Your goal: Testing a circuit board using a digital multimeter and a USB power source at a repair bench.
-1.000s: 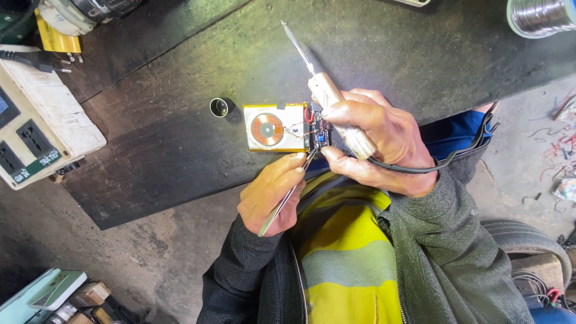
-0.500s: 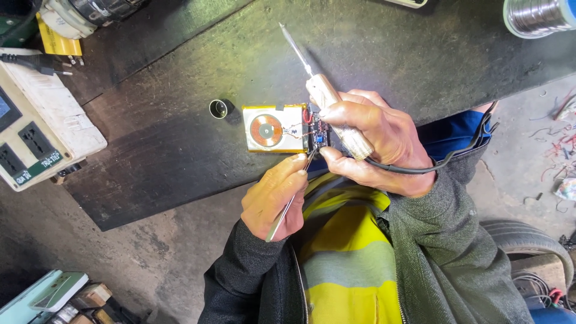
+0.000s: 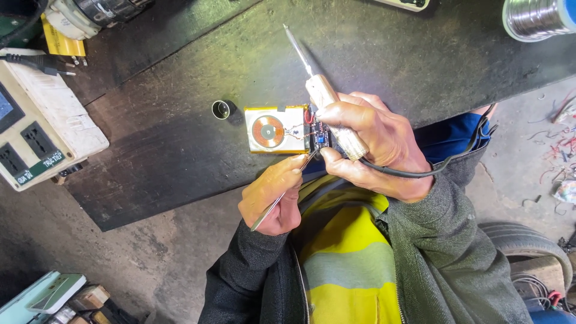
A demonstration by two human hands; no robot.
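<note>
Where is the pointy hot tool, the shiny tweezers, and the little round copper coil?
soldering iron [image 3: 324, 96], head view, on its pale handle.
tweezers [image 3: 277, 204], head view, on the metal shaft.
copper coil [image 3: 267, 131], head view, on its centre.

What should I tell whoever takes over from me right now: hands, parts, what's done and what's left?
Left hand: gripping tweezers, tips at the small circuit board.
Right hand: closed on the soldering iron, its tip pointing up and away from the board; fingertips also pinch the board.
Parts: yellow flat pack with copper coil lies on the dark bench, board at its right edge, thin wires between them. Small metal ring lies left of the pack; solder spool at far right.
Done: cannot tell which joints are soldered.
Left: iron is not on any joint.
</note>
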